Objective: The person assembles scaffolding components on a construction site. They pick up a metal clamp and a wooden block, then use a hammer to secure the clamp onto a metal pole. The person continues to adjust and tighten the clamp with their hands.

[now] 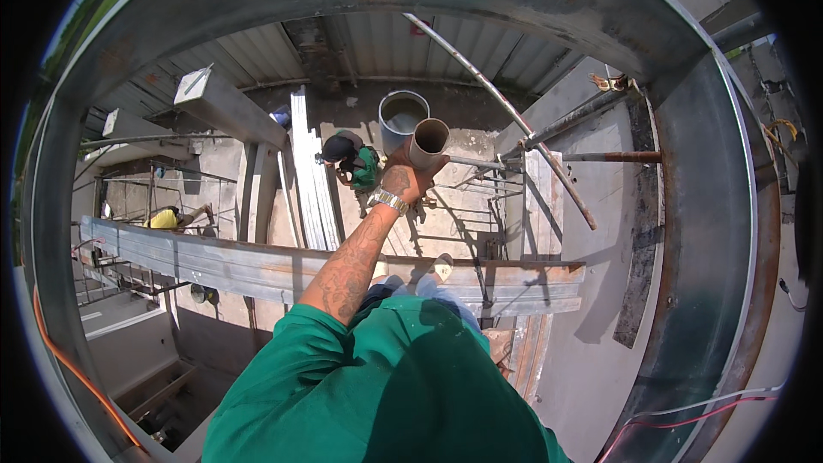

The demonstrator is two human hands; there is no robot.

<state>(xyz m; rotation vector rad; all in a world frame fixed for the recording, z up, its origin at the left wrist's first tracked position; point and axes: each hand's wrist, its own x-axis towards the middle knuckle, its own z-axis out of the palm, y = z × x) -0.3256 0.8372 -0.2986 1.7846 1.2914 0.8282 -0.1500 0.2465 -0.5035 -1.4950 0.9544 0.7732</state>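
Clamped round the lower part of a brown hollow tube, the left grip (410, 178) is stretched out ahead of the body. The tube (429, 144) rises from the fingers with its round mouth turned up; its base is hidden by the grip, so I cannot tell whether it is a pipe offcut or a cup. A metal-banded wristwatch (388, 200) sits just behind the grip. What may be the right grip (500, 348) shows beside the green shirt (403, 377), well back and to the right; I cannot tell its state.

Beyond the grip, on the lower level, stands a round drum (388, 133). Left of the grip, also below, is a co-worker in a black cap (339, 148). Nearer the body than the grip, a steel beam (223, 259) crosses by the feet, and a scaffold pole (493, 90) slants past on the right.

Judging by the straight arm, the step in hand is holding the tube clear of the body, above the lower level. The next move seems to call for a firm hold and a look below before any finger loosens.
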